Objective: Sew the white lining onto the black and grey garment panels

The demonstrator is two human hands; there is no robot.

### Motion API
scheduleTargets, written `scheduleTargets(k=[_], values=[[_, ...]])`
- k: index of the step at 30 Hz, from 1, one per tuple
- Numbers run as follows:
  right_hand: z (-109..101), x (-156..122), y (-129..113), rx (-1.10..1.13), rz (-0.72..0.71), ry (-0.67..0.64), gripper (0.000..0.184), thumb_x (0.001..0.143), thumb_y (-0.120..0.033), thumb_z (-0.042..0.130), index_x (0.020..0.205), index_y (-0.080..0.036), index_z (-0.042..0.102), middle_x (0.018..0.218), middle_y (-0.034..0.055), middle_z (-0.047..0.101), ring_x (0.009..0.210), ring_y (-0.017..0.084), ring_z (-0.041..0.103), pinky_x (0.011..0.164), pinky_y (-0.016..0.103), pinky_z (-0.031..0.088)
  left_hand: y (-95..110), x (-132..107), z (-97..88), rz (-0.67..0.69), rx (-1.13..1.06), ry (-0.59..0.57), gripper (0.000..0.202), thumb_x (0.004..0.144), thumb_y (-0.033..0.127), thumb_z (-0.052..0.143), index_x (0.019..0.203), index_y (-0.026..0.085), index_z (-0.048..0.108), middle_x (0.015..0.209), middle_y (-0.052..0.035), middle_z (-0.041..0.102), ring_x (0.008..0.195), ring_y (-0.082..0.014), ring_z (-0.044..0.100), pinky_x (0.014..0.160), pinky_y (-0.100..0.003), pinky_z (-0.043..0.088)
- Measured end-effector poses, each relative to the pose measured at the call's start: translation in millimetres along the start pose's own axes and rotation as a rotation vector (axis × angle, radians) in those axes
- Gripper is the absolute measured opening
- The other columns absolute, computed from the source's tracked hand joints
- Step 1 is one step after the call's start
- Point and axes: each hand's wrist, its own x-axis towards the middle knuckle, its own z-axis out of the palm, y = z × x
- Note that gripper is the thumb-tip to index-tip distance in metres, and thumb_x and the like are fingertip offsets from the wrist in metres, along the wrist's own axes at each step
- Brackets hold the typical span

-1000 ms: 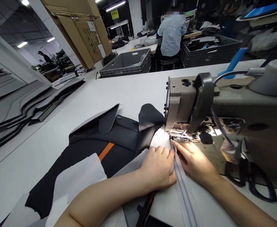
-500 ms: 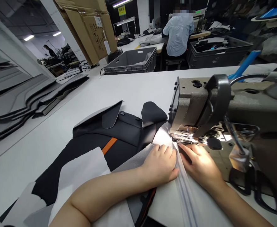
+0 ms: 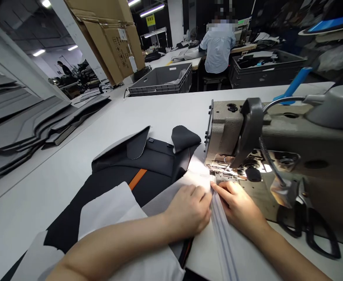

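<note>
My left hand (image 3: pixel 187 210) is closed on the edge of a dark fabric cover (image 3: pixel 156 162) with pale grey backing, just left of the needle area. The cover has an orange stripe (image 3: pixel 138 178) and loose flaps, and it spreads to the left under my forearm. A translucent white strip (image 3: pixel 222 238) with grey-blue lines runs from the presser foot down toward me. My right hand (image 3: pixel 238 205) pinches this strip near its top with the fingertips; its thumb is mostly hidden. The sewing machine (image 3: pixel 227 132) stands over both hands, its lamp lighting the stitching spot.
Black-handled scissors (image 3: pixel 308 222) lean by the machine base at right. Stacked grey panels (image 3: pixel 22 125) lie on the left of the white table (image 3: pixel 80 136). Beyond are a grey crate (image 3: pixel 159 80), a cardboard box (image 3: pixel 109 43) and a seated person (image 3: pixel 217 48) facing away.
The view has shifted, so the machine appears further left. My left hand has drawn slightly down and left; my right fingertips have come onto the strip beside the left hand.
</note>
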Motion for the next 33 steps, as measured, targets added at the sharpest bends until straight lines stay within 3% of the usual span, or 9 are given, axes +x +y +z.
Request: scheduleTargets(k=[2, 4, 9, 15, 20, 23, 27, 30, 33], values=[[-1.5, -2.2, -0.6, 0.008, -0.003, -0.032, 0.037, 0.088, -0.013, 0.039, 0.119, -0.014, 0.059, 0.093, 0.0111, 0.057, 0.081, 0.021, 0.054, 0.071, 0.034, 0.049, 11.5, -20.2, -5.4, -0.088, -0.043, -0.154, 0.057, 0.086, 0.045, 0.046, 0.133, 0.013, 0.04, 0.107, -0.012, 0.055, 0.09, -0.0262, 0.053, 0.071, -0.038, 0.048], [-3.0, -4.3, -1.6, 0.01, -0.008, -0.056, 0.037, 0.089, -0.013, 0.038, 0.12, -0.015, 0.059, 0.093, 0.0106, 0.056, 0.081, 0.021, 0.053, 0.071, 0.034, 0.048, 19.2, -30.8, -11.3, -0.161, -0.036, -0.278, 0.069, 0.082, 0.042, 0.051, 0.141, 0.013, 0.029, 0.11, -0.0132, 0.055, 0.091, -0.0281, 0.054, 0.069, -0.038, 0.049], [-5.8, -7.2, -5.3, -0.031, -0.01, -0.052, 0.037, 0.09, -0.014, 0.036, 0.118, -0.015, 0.06, 0.091, 0.0106, 0.056, 0.079, 0.021, 0.052, 0.069, 0.034, 0.046, 10.4, -17.5, -31.5, -0.171, -0.15, -0.521, 0.076, 0.076, 0.02, 0.05, 0.145, 0.014, 0.019, 0.109, -0.0119, 0.058, 0.08, -0.0236, 0.061, 0.06, -0.03, 0.047], [-4.7, -3.5, -2.9, -0.103, 0.022, 0.07, 0.037, 0.092, -0.021, 0.037, 0.122, -0.008, 0.055, 0.081, 0.0093, 0.057, 0.074, 0.022, 0.052, 0.065, 0.033, 0.045, -5.8, -5.5, -55.4, -0.061, -0.555, -0.41, 0.067, 0.075, 0.01, 0.039, 0.139, 0.029, 0.029, 0.11, -0.0019, 0.062, 0.086, -0.0165, 0.06, 0.067, -0.023, 0.046], [-1.4, -3.0, -1.5, -0.16, 0.041, 0.11, 0.028, 0.091, -0.023, 0.04, 0.094, -0.012, 0.065, 0.077, 0.0096, 0.056, 0.071, 0.023, 0.05, 0.064, 0.035, 0.042, 3.6, -0.5, -49.8, -0.162, -0.625, -0.593, 0.081, 0.072, 0.02, 0.046, 0.146, 0.025, 0.015, 0.108, -0.0078, 0.061, 0.08, -0.0212, 0.061, 0.056, -0.024, 0.044], [-1.9, -6.5, -8.8, -0.15, 0.005, 0.081, 0.026, 0.092, -0.019, 0.039, 0.098, -0.012, 0.063, 0.081, 0.0091, 0.058, 0.072, 0.022, 0.05, 0.065, 0.033, 0.042, 5.2, 1.6, -44.3, -0.189, -0.603, -0.619, 0.085, 0.07, 0.023, 0.048, 0.147, 0.025, 0.011, 0.101, -0.0084, 0.061, 0.077, -0.0232, 0.06, 0.051, -0.024, 0.042], [-4.1, -8.4, -17.6, -0.135, -0.079, 0.047, 0.029, 0.091, -0.011, 0.036, 0.111, -0.008, 0.057, 0.094, 0.0111, 0.06, 0.082, 0.022, 0.052, 0.075, 0.033, 0.042, -3.5, 3.8, -38.5, -0.212, -0.649, -0.558, 0.076, 0.069, 0.022, 0.047, 0.142, 0.025, 0.024, 0.094, -0.0054, 0.06, 0.07, -0.0199, 0.058, 0.051, -0.023, 0.041], [-4.2, -6.9, -18.6, -0.124, -0.133, 0.066, 0.029, 0.091, -0.009, 0.036, 0.111, -0.007, 0.056, 0.096, 0.0114, 0.061, 0.084, 0.022, 0.052, 0.077, 0.033, 0.042, -10.5, 7.2, -34.6, -0.191, -0.697, -0.487, 0.059, 0.07, 0.023, 0.046, 0.129, 0.023, 0.04, 0.088, -0.0032, 0.058, 0.067, -0.0173, 0.055, 0.051, -0.023, 0.04], [-3.2, -5.1, -15.9, -0.147, -0.138, 0.079, 0.03, 0.091, -0.011, 0.036, 0.114, -0.005, 0.056, 0.099, 0.0124, 0.061, 0.084, 0.022, 0.051, 0.076, 0.034, 0.043, -11.5, 11.2, -34.5, -0.183, -0.682, -0.457, 0.054, 0.07, 0.028, 0.049, 0.123, 0.021, 0.045, 0.088, -0.0035, 0.058, 0.069, -0.0183, 0.055, 0.051, -0.023, 0.04]])
